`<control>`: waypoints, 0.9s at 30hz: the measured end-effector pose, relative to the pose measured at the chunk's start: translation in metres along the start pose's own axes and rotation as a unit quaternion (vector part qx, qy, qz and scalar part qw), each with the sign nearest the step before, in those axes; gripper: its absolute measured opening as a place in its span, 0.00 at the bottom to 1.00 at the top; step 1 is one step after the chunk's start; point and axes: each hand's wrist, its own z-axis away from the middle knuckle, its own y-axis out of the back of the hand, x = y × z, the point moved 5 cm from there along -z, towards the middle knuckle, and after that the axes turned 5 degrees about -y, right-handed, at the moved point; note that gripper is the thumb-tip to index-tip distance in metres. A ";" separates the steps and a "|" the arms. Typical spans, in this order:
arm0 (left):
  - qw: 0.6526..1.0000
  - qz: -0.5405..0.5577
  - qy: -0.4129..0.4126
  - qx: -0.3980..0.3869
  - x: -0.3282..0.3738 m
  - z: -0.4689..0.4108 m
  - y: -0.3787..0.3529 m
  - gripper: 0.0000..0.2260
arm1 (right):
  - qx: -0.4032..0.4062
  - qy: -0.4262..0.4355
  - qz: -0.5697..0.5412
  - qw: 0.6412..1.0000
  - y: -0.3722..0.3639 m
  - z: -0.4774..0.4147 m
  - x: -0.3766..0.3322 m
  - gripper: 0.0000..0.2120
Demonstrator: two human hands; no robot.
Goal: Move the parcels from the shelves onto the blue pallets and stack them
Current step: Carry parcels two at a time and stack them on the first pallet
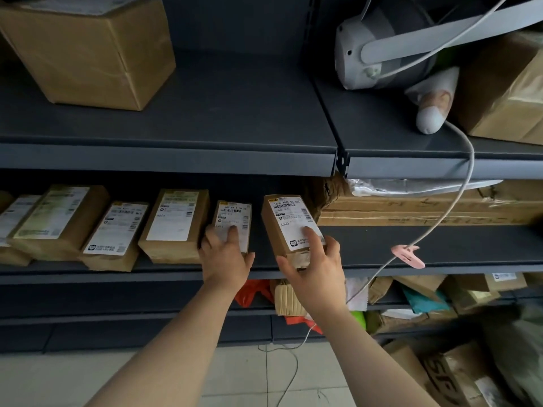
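Note:
Several small brown parcels with white labels lie in a row on the middle dark shelf (411,254). My left hand (226,257) grips the near end of a small labelled parcel (233,214), fingers on its label and thumb at its right side. My right hand (316,268) grips the neighbouring parcel (286,214) marked A600, which is tilted and sticks out over the shelf's front edge. More parcels (176,218) lie to the left. No blue pallet is in view.
A large cardboard box (88,51) stands on the upper shelf at left. A grey headset (382,45) and a white cable (458,201) with a pink clip (410,255) hang at right. Flat cartons (426,210) and mixed parcels fill the right and lower shelves.

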 end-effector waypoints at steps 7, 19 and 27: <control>0.996 0.090 0.020 0.004 -0.005 0.004 0.008 0.36 | 0.000 0.007 0.002 1.000 0.002 0.000 -0.007 0.34; 0.976 0.177 0.026 0.125 -0.039 0.080 0.090 0.38 | 0.033 0.038 -0.023 0.999 0.016 0.043 -0.053 0.35; 0.953 0.226 0.064 0.191 -0.109 0.145 0.155 0.36 | 0.007 0.084 -0.037 0.996 0.005 0.106 -0.124 0.35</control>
